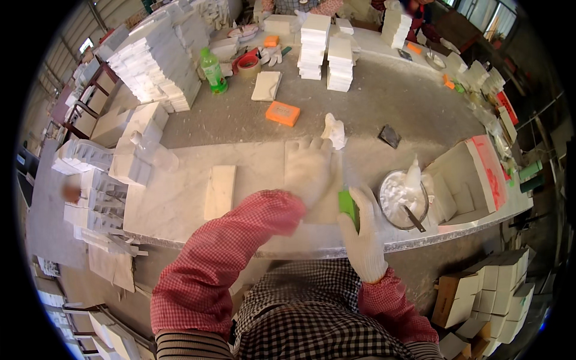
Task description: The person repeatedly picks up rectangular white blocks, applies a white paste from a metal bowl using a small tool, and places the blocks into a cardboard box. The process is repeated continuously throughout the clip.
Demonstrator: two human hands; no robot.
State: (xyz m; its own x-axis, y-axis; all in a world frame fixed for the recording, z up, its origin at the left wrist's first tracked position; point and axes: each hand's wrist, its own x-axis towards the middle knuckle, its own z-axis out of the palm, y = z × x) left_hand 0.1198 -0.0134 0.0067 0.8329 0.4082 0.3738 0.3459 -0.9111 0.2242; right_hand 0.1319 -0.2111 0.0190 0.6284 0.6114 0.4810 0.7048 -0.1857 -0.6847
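Green tool (pixel 346 206) in right grip (pixel 365 235)

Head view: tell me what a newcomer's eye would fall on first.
Probably the red-checked sleeves and white-gloved hands at the centre: the left hand, blurred, over the pale slab, the right hand gripping a bright green object. Next, the bowl of white paste to their right. Then the orange block beyond the hands, and the green bottle beside tall stacks of white tiles at upper left.
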